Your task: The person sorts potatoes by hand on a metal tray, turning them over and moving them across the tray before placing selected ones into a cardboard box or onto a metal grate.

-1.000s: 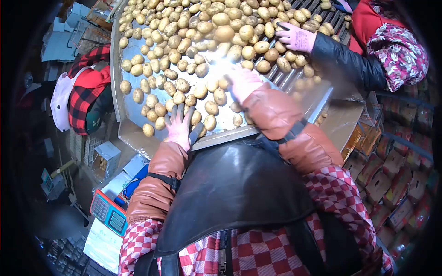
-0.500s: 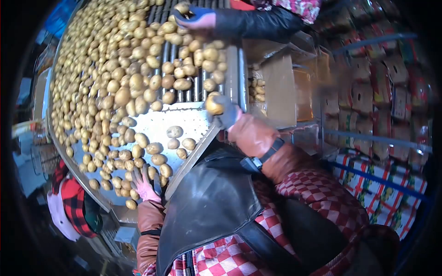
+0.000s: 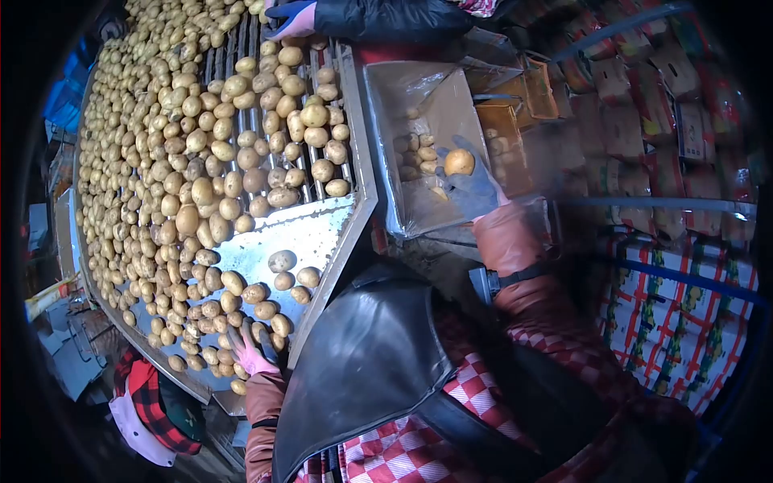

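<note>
The fingers of your right hand, in a dark glove, were curled up around a single potato. It sat cupped in them on the palm side, its top bare and showing above the glove. Hand and potato were over the open cardboard box, which was lined with clear plastic and stood just beside the right edge of the surface. The held potato was above the box's near end, and a small heap of boxed potatoes lay a little to its left, against the box's left wall. I could not tell whether the glove touched the lining.

The fingers of your left hand, in a pink glove, were spread open and gripped nothing. They lay flat among the loose potatoes at the near corner of the surface, with potatoes touching the fingertips on several sides.

Further out, the metal surface carried a dense spread of potatoes, and a bare patch near you held a few strays. At the far end a co-worker's gloved hand on a black sleeve reached onto the pile. Stacked cartons stood to your right, and a person in a red plaid cap was low on your left.
</note>
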Motion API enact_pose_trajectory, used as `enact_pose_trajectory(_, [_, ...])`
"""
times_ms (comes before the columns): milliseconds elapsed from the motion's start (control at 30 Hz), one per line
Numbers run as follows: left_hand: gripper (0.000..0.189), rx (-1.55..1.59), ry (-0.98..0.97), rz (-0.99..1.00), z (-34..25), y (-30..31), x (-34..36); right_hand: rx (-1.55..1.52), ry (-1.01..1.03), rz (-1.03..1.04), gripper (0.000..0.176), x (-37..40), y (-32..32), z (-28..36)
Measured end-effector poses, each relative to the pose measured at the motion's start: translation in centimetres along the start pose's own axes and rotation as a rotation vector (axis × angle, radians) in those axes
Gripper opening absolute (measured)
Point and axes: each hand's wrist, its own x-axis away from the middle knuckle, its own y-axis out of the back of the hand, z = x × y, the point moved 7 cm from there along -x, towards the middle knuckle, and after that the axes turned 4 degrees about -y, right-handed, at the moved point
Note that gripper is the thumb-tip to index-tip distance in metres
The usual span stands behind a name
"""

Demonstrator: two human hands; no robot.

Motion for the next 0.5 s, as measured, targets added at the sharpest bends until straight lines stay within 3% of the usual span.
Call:
enact_pose_trajectory(133, [0.051, 0.008, 0.035, 0.026, -0.1, 0.2, -0.1, 0.039, 0.053, 0.001, 0.08, -0.8, 0.0, 0.2])
enact_pose_trajectory(233, [0.052, 0.03, -0.002, -0.031, 0.4, -0.7, 0.1, -0.06, -0.003, -0.112, 0.069, -1.0, 2.1, -1.3])
enact_pose_trajectory(300, [0.051, 0.026, 0.006, -0.007, -0.3, 0.1, -0.1, -0.335, -0.303, -0.08, 0.052, -1.3, 4.5, -4.4])
enact_pose_trajectory(333, [0.051, 0.023, -0.001, -0.019, -0.4, 0.0, -0.1, -0.331, -0.29, -0.082, 0.052, -1.6, 6.0, -4.1])
enact_pose_trajectory(367, [0.052, 0.035, -0.006, -0.044, -0.4, 0.1, 0.0, -0.122, -0.388, -0.16, 0.046, -1.4, 6.7, -3.7])
enact_pose_trajectory(433, [0.052, 0.007, 0.07, 0.007, 0.0, -0.2, -0.1, -0.241, -0.457, -0.321, 0.033, -1.1, 7.1, -0.9])
enact_pose_trajectory(500, [0.054, 0.029, 0.092, 0.008, -0.7, 0.3, -0.2, -0.398, -0.417, -0.507, 0.028, -4.4, 18.8, 0.7])
